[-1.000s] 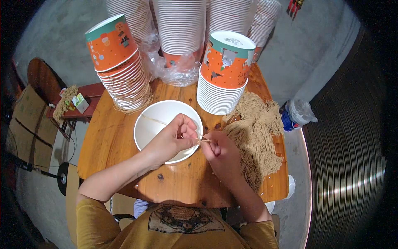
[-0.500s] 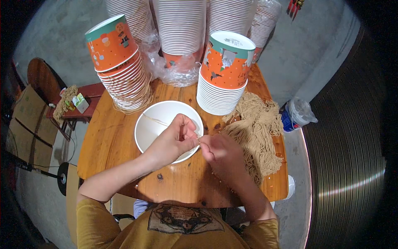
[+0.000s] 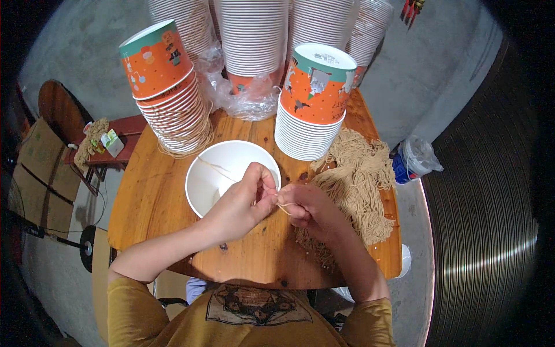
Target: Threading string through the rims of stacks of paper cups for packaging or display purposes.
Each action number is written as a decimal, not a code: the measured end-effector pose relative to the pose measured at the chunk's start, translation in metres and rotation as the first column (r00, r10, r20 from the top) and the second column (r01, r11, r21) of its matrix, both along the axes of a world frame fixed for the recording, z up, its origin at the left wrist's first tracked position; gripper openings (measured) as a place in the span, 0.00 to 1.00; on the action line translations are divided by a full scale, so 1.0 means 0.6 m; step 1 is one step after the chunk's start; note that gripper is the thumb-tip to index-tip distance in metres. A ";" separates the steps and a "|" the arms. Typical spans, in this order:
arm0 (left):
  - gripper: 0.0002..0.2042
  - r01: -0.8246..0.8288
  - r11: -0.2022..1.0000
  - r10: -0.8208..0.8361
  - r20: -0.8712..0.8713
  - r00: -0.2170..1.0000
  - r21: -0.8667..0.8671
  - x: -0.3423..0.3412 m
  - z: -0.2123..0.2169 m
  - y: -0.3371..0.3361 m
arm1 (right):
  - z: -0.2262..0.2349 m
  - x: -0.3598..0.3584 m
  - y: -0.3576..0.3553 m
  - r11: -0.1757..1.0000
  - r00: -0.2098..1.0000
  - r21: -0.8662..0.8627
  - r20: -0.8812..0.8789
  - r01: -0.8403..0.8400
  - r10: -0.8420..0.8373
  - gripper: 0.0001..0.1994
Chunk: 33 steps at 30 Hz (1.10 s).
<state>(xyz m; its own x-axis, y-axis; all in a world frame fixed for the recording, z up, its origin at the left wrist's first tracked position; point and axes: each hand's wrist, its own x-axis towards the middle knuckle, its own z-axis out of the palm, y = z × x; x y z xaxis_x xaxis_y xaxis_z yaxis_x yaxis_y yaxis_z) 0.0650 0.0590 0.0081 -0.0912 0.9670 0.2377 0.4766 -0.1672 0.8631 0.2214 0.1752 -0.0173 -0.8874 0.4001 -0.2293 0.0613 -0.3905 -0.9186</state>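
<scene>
A tan string [image 3: 217,168] runs from the far left rim of an upturned-mouth white paper bucket [image 3: 199,182] across its opening to my left hand [image 3: 243,202]. My left thumb and fingers pinch the string at the bucket's right rim. My right hand [image 3: 315,211] meets the left there, its fingers closed on the string, and a short end pokes out below the fingertips. Both hands touch or nearly touch each other. Right beside my right hand lies a loose heap of tan strings [image 3: 370,196], partly covered by that arm.
At the left stands a leaning stack of orange-topped paper buckets [image 3: 157,66] with strings hanging round it. Another upside-down stack [image 3: 317,92] stands right of the bowl-like bucket. Tall plastic-wrapped stacks [image 3: 254,34] line the back. A blue pail [image 3: 410,162] sits beyond the table's right edge.
My right fingers have curled in, and a string end now shows below them. The white bucket has shifted slightly left, and my left hand has moved very little.
</scene>
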 end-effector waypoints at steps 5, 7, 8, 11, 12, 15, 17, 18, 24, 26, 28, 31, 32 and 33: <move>0.10 -0.003 0.997 0.006 0.037 0.999 -0.079 -0.003 0.004 0.000 | 0.007 0.003 -0.016 0.985 0.991 0.122 0.034 0.123 -0.128 0.09; 0.10 0.001 0.997 0.003 0.057 0.998 -0.072 -0.004 -0.001 0.001 | 0.007 0.000 -0.025 0.971 0.982 0.176 0.062 0.165 -0.178 0.09; 0.10 0.007 0.998 -0.002 0.076 0.997 -0.065 -0.004 -0.002 0.002 | 0.004 0.000 -0.028 0.945 0.973 0.244 0.029 0.216 -0.230 0.08; 0.10 -0.005 0.996 0.011 0.068 0.998 -0.093 -0.003 0.001 0.002 | -0.006 -0.001 -0.039 0.821 0.953 0.492 -0.073 0.291 -0.294 0.06; 0.10 -0.005 0.996 0.011 0.068 0.998 -0.093 -0.003 0.002 0.002 | -0.009 -0.001 -0.042 0.692 0.946 0.652 -0.139 0.311 -0.294 0.06; 0.10 -0.015 0.994 0.024 0.076 0.997 -0.111 -0.003 0.004 0.002 | -0.007 0.001 -0.050 0.519 0.950 0.817 -0.105 0.251 -0.293 0.09; 0.11 -0.028 0.992 0.037 0.072 0.997 -0.123 -0.005 0.007 0.002 | -0.004 0.001 -0.052 0.525 0.946 0.806 -0.129 0.274 -0.297 0.09; 0.11 -0.028 0.992 0.037 0.072 0.997 -0.123 -0.006 0.006 0.002 | -0.003 0.001 -0.053 0.531 0.942 0.793 -0.152 0.297 -0.300 0.10; 0.10 0.015 0.990 0.017 0.223 0.975 -0.140 -0.009 0.000 0.004 | -0.002 0.003 -0.062 0.526 0.920 0.777 -0.173 0.347 -0.352 0.12; 0.10 0.041 0.987 0.004 0.282 0.959 -0.154 -0.008 0.002 0.005 | -0.012 0.003 -0.056 0.423 0.928 0.841 -0.218 0.336 -0.303 0.11; 0.10 0.040 0.983 0.011 0.276 0.961 -0.179 -0.009 0.002 0.006 | -0.019 0.002 -0.053 0.312 0.934 0.891 -0.257 0.329 -0.249 0.11; 0.11 0.046 0.984 -0.003 0.237 0.972 -0.174 -0.011 0.001 0.004 | -0.021 -0.002 -0.056 0.335 0.912 0.881 -0.213 0.334 -0.349 0.10; 0.11 0.058 0.988 -0.027 0.203 0.979 -0.144 -0.011 0.001 0.004 | -0.017 -0.004 -0.056 0.311 0.907 0.887 -0.223 0.341 -0.358 0.10; 0.11 0.057 0.988 -0.026 0.203 0.979 -0.144 -0.011 0.003 0.003 | -0.015 -0.005 -0.056 0.287 0.901 0.892 -0.234 0.349 -0.366 0.09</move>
